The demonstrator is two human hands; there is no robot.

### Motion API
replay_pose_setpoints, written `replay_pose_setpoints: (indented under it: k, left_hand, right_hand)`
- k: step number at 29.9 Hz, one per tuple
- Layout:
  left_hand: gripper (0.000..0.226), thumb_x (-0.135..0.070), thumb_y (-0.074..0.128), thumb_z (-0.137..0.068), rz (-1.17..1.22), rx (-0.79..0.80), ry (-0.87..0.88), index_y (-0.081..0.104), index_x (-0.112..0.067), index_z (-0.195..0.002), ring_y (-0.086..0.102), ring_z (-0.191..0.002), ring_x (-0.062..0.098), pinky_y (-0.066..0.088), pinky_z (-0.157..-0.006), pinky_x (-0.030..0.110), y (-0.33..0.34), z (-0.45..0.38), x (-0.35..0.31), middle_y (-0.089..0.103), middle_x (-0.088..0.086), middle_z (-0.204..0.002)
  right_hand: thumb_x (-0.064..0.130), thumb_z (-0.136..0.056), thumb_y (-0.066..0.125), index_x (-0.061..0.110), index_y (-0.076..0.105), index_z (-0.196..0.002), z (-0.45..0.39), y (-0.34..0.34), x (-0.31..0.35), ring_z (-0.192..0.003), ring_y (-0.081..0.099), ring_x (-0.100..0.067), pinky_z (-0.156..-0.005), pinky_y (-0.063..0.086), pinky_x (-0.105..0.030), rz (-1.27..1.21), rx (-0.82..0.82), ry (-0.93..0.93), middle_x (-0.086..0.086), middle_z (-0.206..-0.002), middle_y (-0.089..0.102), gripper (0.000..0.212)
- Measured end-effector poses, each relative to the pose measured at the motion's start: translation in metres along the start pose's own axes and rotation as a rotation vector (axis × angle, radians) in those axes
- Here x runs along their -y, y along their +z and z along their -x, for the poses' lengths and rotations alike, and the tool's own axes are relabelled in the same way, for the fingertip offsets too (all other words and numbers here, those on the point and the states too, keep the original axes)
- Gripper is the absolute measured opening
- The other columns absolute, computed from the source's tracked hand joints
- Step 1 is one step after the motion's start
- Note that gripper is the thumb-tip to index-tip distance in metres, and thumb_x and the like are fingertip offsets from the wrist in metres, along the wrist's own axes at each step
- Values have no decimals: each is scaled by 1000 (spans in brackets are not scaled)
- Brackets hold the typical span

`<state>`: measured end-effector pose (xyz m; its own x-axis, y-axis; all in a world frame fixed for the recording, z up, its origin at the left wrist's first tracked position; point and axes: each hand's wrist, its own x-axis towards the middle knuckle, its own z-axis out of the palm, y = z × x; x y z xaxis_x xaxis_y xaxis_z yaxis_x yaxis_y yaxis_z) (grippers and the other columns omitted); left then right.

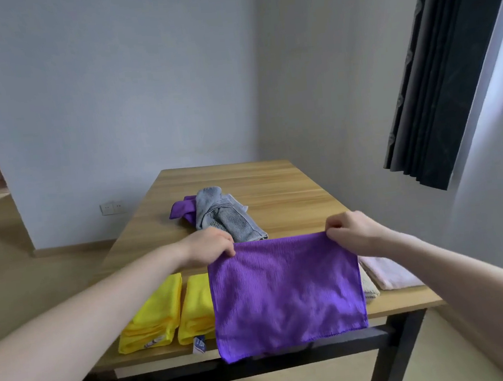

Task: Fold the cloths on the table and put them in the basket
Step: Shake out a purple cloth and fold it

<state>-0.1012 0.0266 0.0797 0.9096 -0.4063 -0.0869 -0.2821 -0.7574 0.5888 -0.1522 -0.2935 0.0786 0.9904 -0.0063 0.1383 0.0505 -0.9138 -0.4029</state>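
Both hands, left hand (211,245) and right hand (353,231), pinch the top corners of a purple cloth (287,292) hanging over the table's (290,186) near edge, folded cloths (164,313) lie beside it, a crumpled pile (218,214) waits, and no basket shows.

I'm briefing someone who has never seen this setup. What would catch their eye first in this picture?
First, the purple cloth hanging spread in front of the table's near edge, its top corners pinched by the left hand and the right hand. Next, two folded yellow cloths side by side at the near left of the wooden table, and a loose grey cloth heaped over another purple one mid-table.
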Motion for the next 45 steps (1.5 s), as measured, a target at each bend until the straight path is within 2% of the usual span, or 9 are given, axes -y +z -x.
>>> replay_pose_setpoints:
  k: [3,8,17,27,30,33,37,42,45]
  left_hand:
    - [7,-11,59,-94,-12,-43,35,64,-13,-90,55,-83,22,46,-69,27,-17,6,-16,60,6,-86]
    - [20,-20,61,-86,-29,-276,77,63,-13,-68,47,-67,13,36,-60,27,-33,16,-29,53,-6,-63]
    - [12,-34,66,-80,-394,-524,33,76,-38,-85,64,-85,17,49,-66,27,-15,23,-26,59,-15,-78]
    - [13,-37,68,-69,-508,-313,114,73,-37,-81,64,-85,12,51,-70,27,25,48,-3,61,-19,-73]
    - [11,-40,69,-69,-548,-269,124,71,-38,-80,63,-85,14,43,-67,25,36,59,2,58,-16,-77]
    - [14,-41,70,-69,-573,-227,117,72,-36,-82,58,-80,15,41,-66,26,40,67,2,55,-16,-72]
    - [26,-48,65,-66,-598,-112,77,75,-34,-86,56,-79,14,45,-68,27,47,75,-7,58,-16,-74]
    - [43,-54,59,-76,-547,-88,154,67,-36,-114,55,-113,16,47,-96,34,66,77,-29,58,-12,-116]
    - [63,-55,55,-83,-487,-58,262,49,-37,-143,39,-135,15,33,-115,36,86,70,-40,43,-10,-148]
  right_hand:
    - [15,-86,50,18,57,-65,7,-23,13,-66,51,-17,-58,41,-31,-5,-56,-27,2,-69,60,23]
    - [14,-85,52,19,67,-78,9,-43,22,-79,60,-20,-63,45,-30,4,-164,-11,1,-81,67,17]
    - [14,-83,58,33,76,-97,13,-25,21,-104,54,-20,-83,50,-33,188,-256,-38,13,-96,74,29]
    - [21,-86,61,37,76,-89,58,8,4,-86,64,-5,-74,53,-23,262,-25,-74,20,-90,68,22]
    - [39,-85,54,52,66,-80,70,18,-9,-80,65,-4,-70,54,-23,324,-49,-72,24,-81,66,19]
    - [42,-89,54,53,67,-89,85,16,-8,-75,53,6,-62,38,-9,403,-45,-119,26,-73,55,18]
    - [38,-93,62,43,71,-99,99,18,-9,-87,34,1,-71,28,-16,379,83,-145,26,-83,41,11]
    - [36,-94,64,36,70,-97,83,27,-18,-93,63,1,-76,53,-19,100,0,14,14,-116,66,7]
    - [41,-93,67,26,63,-126,69,34,-26,-102,62,-6,-86,56,-24,72,-42,104,10,-124,65,36]
